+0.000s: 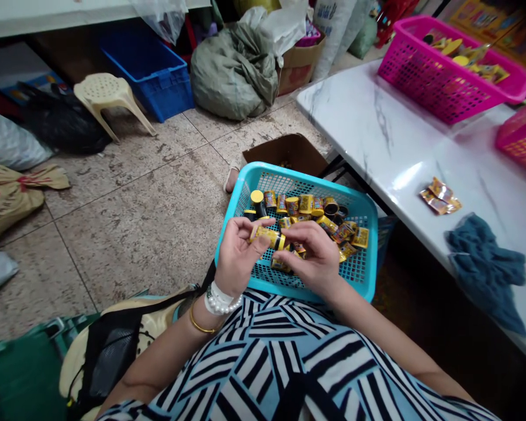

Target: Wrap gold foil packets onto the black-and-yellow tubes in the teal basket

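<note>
Over a turquoise basket [370, 269] on my lap, both hands hold a small yellow bottle [268, 237] with a dark band near its right end. My left hand [235, 257] is closed around its body, with the thumb on top. The fingertips and thumb of my right hand [314, 252] pinch the right end. Inside the basket lie several yellow printed wrappers [305, 203] and small black containers, one a black bottle with a yellow cap [258, 202] standing at the left. My hands hide part of the contents.
A marble-patterned table [363, 117] to the right bears a pink basket [438, 76], loose wrappers [440, 196] and a blue cloth [486, 263]. An open cardboard box [284, 146] stands beyond my basket. A stool [107, 88], blue crate [166, 88] and grey-green sack [232, 73] are farther off.
</note>
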{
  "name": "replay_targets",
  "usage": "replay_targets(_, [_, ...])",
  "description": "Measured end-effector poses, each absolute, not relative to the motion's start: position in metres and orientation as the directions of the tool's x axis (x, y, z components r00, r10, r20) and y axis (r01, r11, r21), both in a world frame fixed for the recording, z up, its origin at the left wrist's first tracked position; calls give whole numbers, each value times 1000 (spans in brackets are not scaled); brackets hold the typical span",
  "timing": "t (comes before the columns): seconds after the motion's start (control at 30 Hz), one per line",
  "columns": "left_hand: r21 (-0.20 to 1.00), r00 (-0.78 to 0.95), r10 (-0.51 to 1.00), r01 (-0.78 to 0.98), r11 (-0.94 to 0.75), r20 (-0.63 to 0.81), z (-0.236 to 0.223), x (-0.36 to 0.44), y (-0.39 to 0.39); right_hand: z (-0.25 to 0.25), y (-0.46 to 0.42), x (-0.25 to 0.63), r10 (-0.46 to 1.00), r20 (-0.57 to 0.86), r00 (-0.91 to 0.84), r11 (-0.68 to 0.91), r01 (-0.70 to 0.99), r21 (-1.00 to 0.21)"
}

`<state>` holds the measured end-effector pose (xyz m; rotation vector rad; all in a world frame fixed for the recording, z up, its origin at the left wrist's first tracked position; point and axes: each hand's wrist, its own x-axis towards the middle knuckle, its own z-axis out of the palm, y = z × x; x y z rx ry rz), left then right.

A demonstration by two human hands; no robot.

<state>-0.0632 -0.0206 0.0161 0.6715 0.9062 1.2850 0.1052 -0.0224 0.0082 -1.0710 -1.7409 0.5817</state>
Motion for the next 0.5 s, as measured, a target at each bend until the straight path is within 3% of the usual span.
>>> replay_targets(0.07, [829, 57, 963, -497, 257, -264, 13, -64, -19, 7, -23, 107, 792, 582, -186, 594, 457, -662])
replay_targets(0.13, [835, 86, 945, -448, 320, -316, 11, -63, -17, 5, -23, 105, 784, 584, -208, 606, 461, -649])
replay_targets(0.27, [916, 50, 968, -314, 248, -245, 10, -60, -17, 1, -24, 95, 939, 339, -55, 340, 284, -896])
replay_targets(0.33, [938, 34, 977, -275, 210, -209, 11, -62, -18, 0, -23, 91, 973, 228, -35, 231, 189, -954])
replay_targets(0.5, [900, 149, 951, -311, 305, -271, 10, -76, -13, 4, -19, 100, 913, 392, -109, 405, 346, -846])
